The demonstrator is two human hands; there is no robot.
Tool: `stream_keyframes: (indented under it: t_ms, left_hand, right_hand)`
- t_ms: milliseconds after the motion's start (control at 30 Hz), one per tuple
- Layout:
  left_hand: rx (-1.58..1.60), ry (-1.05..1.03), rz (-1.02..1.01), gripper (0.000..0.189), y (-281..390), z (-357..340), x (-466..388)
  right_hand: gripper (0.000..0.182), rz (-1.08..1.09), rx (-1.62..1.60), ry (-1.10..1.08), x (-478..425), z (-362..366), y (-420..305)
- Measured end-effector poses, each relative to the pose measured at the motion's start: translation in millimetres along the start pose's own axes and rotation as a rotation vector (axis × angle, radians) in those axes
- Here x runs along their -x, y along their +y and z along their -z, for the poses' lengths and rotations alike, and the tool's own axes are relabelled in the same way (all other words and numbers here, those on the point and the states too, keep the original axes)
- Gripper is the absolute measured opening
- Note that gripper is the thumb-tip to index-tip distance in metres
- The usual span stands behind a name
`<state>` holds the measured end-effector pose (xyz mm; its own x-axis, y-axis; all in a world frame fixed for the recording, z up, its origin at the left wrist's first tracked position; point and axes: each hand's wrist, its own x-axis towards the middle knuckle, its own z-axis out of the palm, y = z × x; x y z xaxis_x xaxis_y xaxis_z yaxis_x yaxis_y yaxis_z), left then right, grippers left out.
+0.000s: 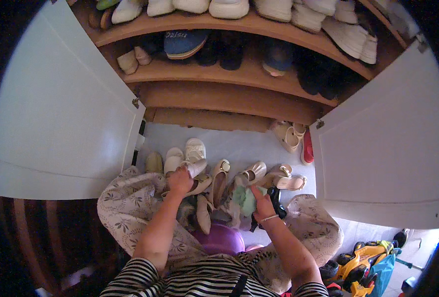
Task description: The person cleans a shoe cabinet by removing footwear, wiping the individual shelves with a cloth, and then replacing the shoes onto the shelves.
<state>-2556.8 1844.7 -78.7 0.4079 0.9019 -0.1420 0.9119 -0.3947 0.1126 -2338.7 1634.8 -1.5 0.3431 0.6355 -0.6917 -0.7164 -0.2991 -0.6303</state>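
Observation:
My left hand [180, 182] grips a pale shoe [197, 168] above a pair of white shoes [174, 159] on the floor. In my right hand [264, 208] is a light green cloth [244, 200], bunched up; a greyish, blurred material hangs beside it. Between my hands lie a cream flat with a round buckle [220, 178] and another cream shoe [204, 213], tilted on its side. A pearly flat [256, 170] sits just beyond the cloth. Black shiny shoes [275, 200] are partly hidden behind my right hand.
An open wooden shoe cabinet [204, 76] stands ahead, with white doors [63, 111] swung out on both sides. Shoes fill its shelves. Beige clogs [288, 135] and a red shoe [308, 148] rest near the right door. A purple basin [219, 239] is between my knees; toy vehicles [364, 260] lie lower right.

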Motion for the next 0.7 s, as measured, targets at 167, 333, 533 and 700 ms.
stream_keyframes:
  t_ms: [167,333,533,700]
  left_hand:
    - [0.78,-0.034,-0.146,0.018,65,69,39]
    - [1.315,-0.216,-0.234,0.025,116,132,99]
    - [1.137,-0.295,-0.485,0.03,113,186,147]
    - [0.847,-0.124,-0.749,0.027,112,227,176]
  right_hand:
    - [0.047,0.346,0.043,-0.085,29,-30,6]
    - [0.044,1.094,0.823,0.048,89,-71,-18]
    - [0.04,1.272,0.84,0.234,107,-63,-49]
    - [0.042,1.139,0.772,0.546,68,-24,-92]
